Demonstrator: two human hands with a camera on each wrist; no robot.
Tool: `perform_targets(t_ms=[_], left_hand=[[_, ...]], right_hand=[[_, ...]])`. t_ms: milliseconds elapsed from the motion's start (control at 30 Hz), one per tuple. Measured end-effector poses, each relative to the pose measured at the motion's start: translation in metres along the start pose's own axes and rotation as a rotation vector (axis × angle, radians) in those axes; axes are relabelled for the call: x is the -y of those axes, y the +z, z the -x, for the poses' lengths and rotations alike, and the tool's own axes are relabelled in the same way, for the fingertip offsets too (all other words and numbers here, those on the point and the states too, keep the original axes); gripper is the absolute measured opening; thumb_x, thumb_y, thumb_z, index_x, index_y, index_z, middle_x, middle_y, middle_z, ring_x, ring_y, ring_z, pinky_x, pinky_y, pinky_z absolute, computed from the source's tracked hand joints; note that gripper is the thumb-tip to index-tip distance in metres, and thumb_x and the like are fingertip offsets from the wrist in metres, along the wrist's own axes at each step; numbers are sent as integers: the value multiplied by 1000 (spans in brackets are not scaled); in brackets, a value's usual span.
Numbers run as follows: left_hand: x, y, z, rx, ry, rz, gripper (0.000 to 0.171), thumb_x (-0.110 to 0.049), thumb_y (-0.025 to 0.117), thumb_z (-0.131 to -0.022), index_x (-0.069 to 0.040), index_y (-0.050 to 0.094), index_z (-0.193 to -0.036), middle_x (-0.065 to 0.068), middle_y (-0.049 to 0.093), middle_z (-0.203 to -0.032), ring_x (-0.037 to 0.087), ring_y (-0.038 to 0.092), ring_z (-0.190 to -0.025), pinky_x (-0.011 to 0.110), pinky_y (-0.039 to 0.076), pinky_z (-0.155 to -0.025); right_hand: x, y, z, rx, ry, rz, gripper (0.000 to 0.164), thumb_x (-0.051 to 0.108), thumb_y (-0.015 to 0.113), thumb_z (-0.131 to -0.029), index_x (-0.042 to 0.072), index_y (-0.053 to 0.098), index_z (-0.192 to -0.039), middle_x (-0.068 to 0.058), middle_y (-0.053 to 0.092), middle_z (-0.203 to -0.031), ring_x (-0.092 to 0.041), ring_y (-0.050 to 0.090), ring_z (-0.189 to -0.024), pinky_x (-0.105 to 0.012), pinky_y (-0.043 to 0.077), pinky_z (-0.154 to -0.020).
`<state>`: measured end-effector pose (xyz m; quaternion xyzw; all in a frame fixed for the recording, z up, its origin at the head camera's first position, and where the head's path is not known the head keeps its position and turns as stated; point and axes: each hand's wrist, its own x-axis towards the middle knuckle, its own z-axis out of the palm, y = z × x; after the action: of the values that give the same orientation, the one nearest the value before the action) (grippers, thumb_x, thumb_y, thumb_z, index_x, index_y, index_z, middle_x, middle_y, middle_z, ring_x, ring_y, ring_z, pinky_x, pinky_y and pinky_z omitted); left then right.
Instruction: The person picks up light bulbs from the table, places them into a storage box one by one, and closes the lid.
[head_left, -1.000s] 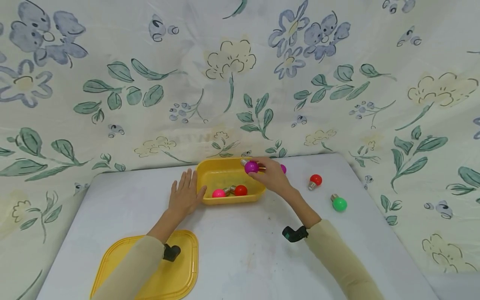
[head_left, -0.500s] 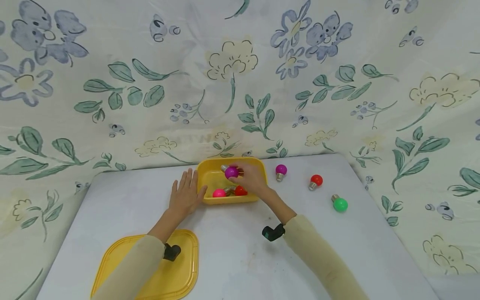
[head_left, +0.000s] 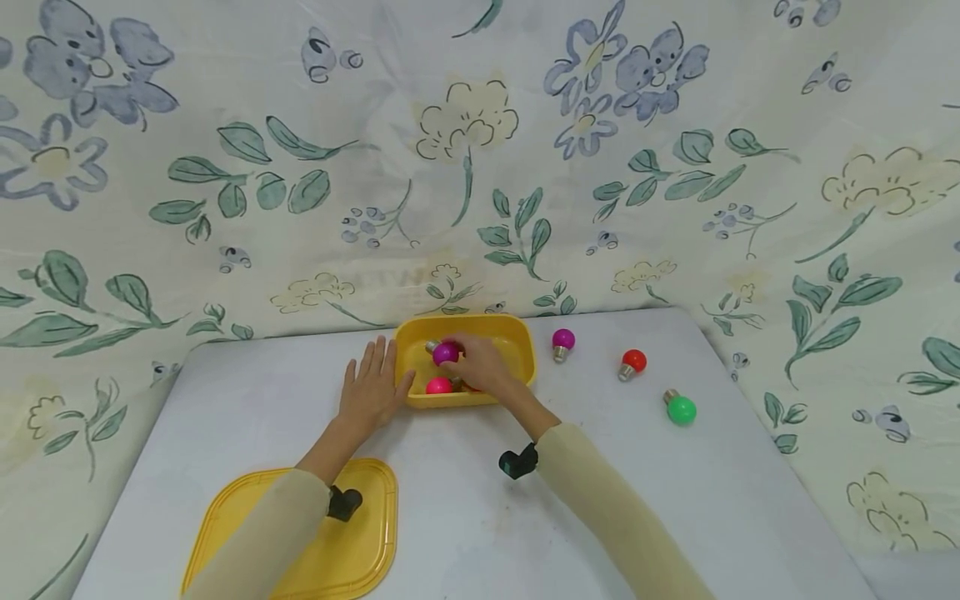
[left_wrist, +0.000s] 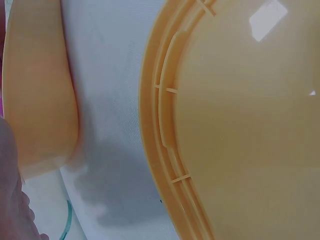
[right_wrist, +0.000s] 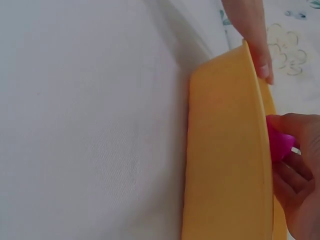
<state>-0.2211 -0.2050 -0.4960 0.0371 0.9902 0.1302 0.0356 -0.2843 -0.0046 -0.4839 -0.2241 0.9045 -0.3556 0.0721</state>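
Observation:
My right hand (head_left: 482, 364) pinches a purple light bulb (head_left: 445, 354) inside the yellow container (head_left: 517, 323), near its left side. The bulb's metal base points to the upper left. In the right wrist view, fingers and thumb curl round the purple bulb (right_wrist: 280, 140) just past the container wall (right_wrist: 225, 150). A pink bulb (head_left: 438, 385) lies in the container below it; a red bulb there is mostly hidden by my right hand. My left hand (head_left: 367, 390) has its fingers straight and rests against the container's left edge, thumb at the rim.
Right of the container lie another purple bulb (head_left: 562, 339), a red bulb (head_left: 633, 361) and a green bulb (head_left: 681, 408) on the white table (head_left: 450, 517). A yellow lid (head_left: 367, 550) lies at the front left under my left forearm. Flowered cloth (head_left: 480, 167) hangs behind.
My right hand has carried the purple bulb leftward from the container's right rim and down into its left part. My left hand has stayed in place.

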Motion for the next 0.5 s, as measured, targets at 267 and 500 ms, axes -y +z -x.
perform_targets(t_ms=[267,500], left_hand=[[2,0,0,9,-2,4,76,-46,33,-106,5,9,-157,26,5,-163,41,3,-150,61,5,-117],[1,0,1,5,3,1,75,-45,33,-107,5,9,-157,26,5,-163,41,3,-150,61,5,-117]], right_hand=[[4,8,-8,32,61,23,45,25,74,-92,12,62,-134,-5,65,-126,-20,59,-110,-28,52,-92],[4,11,-10,71,85,77,46,27,73,-93,14,62,-136,-5,64,-127,-19,59,-108,-29,52,-92]])
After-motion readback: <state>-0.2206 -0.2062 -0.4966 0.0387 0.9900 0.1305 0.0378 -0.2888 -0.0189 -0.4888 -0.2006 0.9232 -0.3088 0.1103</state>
